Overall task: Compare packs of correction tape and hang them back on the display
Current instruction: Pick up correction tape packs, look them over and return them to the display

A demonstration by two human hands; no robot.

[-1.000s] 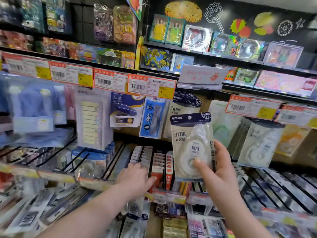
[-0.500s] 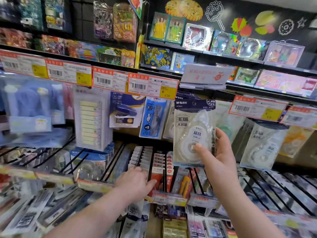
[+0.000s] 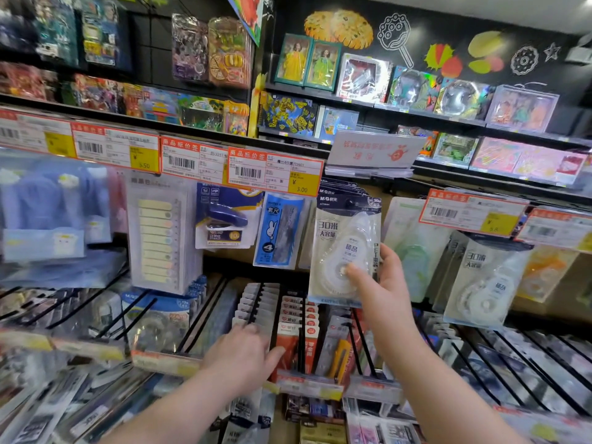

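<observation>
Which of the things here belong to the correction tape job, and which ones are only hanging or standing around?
For the job: correction tape pack, pinched in the right grip; identical packs on the hook behind it; matching pack hanging further right.

Just around: stapler pack; blue ruler set; index tab pack; doll boxes; lower-rack packs under the left grip.

Head-worn view, close, facing display (image 3: 368, 187)

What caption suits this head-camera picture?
Right hand holds up a correction tape pack; left hand touches lower-rack packs.
</observation>
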